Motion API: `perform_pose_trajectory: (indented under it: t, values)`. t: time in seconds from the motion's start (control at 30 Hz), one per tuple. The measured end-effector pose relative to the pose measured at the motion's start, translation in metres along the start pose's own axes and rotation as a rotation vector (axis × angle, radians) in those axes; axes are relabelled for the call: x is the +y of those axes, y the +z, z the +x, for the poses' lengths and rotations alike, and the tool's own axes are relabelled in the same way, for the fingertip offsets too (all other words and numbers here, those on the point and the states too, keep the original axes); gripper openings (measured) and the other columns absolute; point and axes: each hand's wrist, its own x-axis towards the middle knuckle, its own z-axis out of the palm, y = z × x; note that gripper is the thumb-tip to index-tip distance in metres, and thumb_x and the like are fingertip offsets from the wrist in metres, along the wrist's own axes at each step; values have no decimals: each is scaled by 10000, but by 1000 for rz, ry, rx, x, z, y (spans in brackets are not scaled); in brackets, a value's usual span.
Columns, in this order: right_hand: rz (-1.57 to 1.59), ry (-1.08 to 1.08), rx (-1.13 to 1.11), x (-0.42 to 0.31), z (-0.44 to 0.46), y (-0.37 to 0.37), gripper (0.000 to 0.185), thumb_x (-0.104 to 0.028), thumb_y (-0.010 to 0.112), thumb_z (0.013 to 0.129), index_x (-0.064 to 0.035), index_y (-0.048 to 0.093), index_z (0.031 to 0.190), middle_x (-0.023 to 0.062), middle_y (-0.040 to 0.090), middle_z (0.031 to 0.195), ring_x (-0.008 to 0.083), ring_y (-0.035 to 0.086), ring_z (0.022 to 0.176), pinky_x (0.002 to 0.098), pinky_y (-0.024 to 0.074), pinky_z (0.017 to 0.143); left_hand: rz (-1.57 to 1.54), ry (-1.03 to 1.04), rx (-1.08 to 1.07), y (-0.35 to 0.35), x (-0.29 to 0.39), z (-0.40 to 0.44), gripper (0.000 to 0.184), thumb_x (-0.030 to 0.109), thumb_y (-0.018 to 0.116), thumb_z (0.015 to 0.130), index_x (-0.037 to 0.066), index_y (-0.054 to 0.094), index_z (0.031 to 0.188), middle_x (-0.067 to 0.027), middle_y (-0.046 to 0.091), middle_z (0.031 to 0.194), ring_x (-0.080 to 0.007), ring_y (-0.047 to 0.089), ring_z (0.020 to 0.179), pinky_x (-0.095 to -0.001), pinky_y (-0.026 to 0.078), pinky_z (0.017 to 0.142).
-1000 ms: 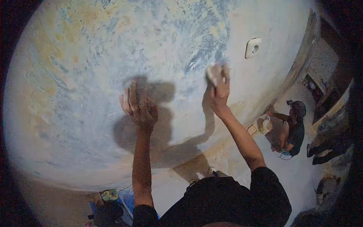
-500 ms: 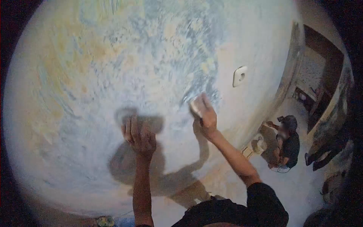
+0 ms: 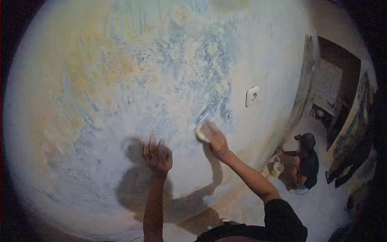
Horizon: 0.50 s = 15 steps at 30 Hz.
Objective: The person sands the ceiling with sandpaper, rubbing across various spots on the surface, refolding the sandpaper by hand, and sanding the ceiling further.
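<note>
My right hand (image 3: pixel 215 140) is closed round a small pale block (image 3: pixel 200 132), which lies against the painted wall (image 3: pixel 133 92) beside a dark blue-grey patch. To its left, my left hand (image 3: pixel 158 156) is raised at the wall with its fingers apart and nothing visible in it. Whether its fingertips touch the surface is hard to tell. Shadows of my head and arms fall on the wall around both hands. Blue, yellow and whitish smears cover the wall above them.
A white wall socket (image 3: pixel 252 96) is up to the right. Farther right, a person (image 3: pixel 307 163) in a cap and dark shirt crouches by the wall's foot near a pale bucket (image 3: pixel 277 168). A dark-framed opening (image 3: pixel 348 74) stands beyond.
The view has tilted up, so the wall and socket appear lower. My right hand has shifted down and left in view, still holding the block. My left hand's fingers look more spread.
</note>
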Motion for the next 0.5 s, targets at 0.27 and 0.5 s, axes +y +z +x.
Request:
perform_pose_trajectory:
  t: [0.27, 0.5]
  values:
    - [-7, 60, 71, 0, -5, 16, 443, 57, 492, 783, 58, 534, 1224, 285, 502, 1285, 407, 481, 1225, 439, 420, 997, -75, -16, -54, -1, -4, 0, 422, 98, 597, 726, 103, 515, 1139, -148, 478, 1319, -336, 409, 1239, -502, 310, 1050]
    - [45, -78, -113, 2, -7, 10, 526, 71, 490, 773, 39, 480, 1298, 234, 450, 1363, 413, 398, 1288, 452, 383, 1038, -53, -4, 2, 3, -3, 0, 381, 99, 577, 761, 91, 514, 1136, -143, 470, 1326, -329, 413, 1226, -499, 324, 1035]
